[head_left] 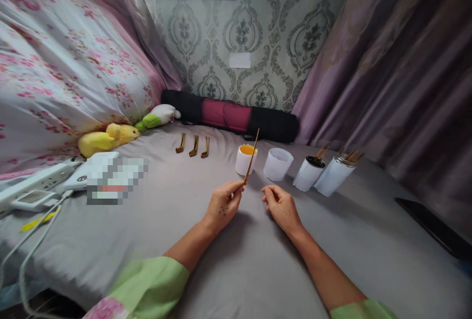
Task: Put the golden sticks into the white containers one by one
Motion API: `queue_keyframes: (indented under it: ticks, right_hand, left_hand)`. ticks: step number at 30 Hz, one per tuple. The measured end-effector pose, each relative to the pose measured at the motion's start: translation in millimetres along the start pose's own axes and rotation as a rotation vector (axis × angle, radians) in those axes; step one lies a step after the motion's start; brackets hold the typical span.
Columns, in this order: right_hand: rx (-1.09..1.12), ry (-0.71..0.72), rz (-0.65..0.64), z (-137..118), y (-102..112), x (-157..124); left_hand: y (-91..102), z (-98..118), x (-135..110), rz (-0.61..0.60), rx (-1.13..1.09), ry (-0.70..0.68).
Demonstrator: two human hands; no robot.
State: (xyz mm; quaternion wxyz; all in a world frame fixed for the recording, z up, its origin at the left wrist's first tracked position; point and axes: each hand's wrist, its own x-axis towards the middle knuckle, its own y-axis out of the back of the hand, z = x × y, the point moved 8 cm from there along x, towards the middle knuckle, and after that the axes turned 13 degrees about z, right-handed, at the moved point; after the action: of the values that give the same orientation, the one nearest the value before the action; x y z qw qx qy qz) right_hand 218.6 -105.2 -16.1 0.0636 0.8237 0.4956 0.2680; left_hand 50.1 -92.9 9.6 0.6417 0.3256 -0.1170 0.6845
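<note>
My left hand pinches the lower end of a thin brown stick, which points up and slightly right. Behind that stick stands a white cup with a yellow-orange inside. My right hand hovers a little to the right with its fingers curled in; nothing shows in them. Beyond it is a translucent whitish cup. Two white-wrapped containers, a nearer one and a farther one, lean at the right with brown sticks poking out. Three small bundles of bent brown sticks lie at the far left.
Grey sheet covers the surface. A black-and-maroon roll lies along the wall. Plush toys, a power strip and white cables are at left. A dark flat object lies at right, near the curtain.
</note>
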Motion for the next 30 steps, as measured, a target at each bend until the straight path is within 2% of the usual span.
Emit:
queue_keyframes:
  ticks: [8,15,30]
  right_hand:
    - [0.288,-0.167,-0.042,-4.2,-5.7,-3.4]
    - [0.509,-0.235,-0.076,-9.8,-7.8,-6.4]
    - [0.674,-0.383,-0.112,-3.3,-11.4,-8.0]
  left_hand:
    - [-6.8,8.4,-6.8,-0.077,0.122,-0.176]
    - [-11.4,15.3,-12.3,-0.126,0.24,-0.288]
    - [-22.1,17.3,-18.6,-0.305,0.398,-0.344]
